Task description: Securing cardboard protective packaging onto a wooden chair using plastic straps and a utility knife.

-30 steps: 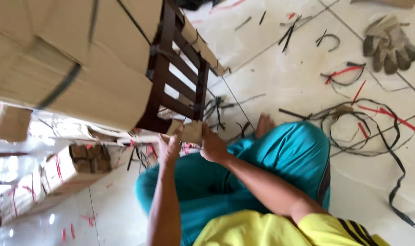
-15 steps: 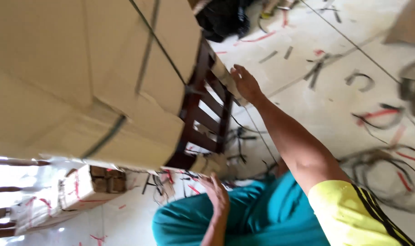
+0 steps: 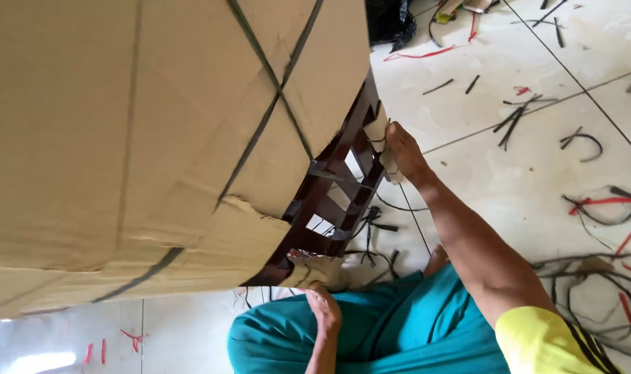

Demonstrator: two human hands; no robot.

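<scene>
Cardboard padding (image 3: 379, 142) on the far foot of the dark slatted wooden frame (image 3: 332, 201) sits under your right hand (image 3: 402, 149), fingers wrapped round it. Your left hand (image 3: 322, 305) cups the padded near foot (image 3: 315, 271), though how firmly I cannot tell. The frame looks stiff and heavy, so take hold at the rails. Its strapped cardboard wrap (image 3: 156, 131) would likely tear if pulled.

You see plain tan corrugated cardboard wrapping (image 3: 121, 125) crossed by dark green straps (image 3: 270, 83) over a glossy dark reddish-brown slatted wooden frame (image 3: 343, 180). Your trousers (image 3: 398, 325) are teal, your sleeve (image 3: 547, 343) yellow with black stripes. The pale cream tiled floor (image 3: 509, 166) carries black and red strap scraps (image 3: 599, 202).
</scene>
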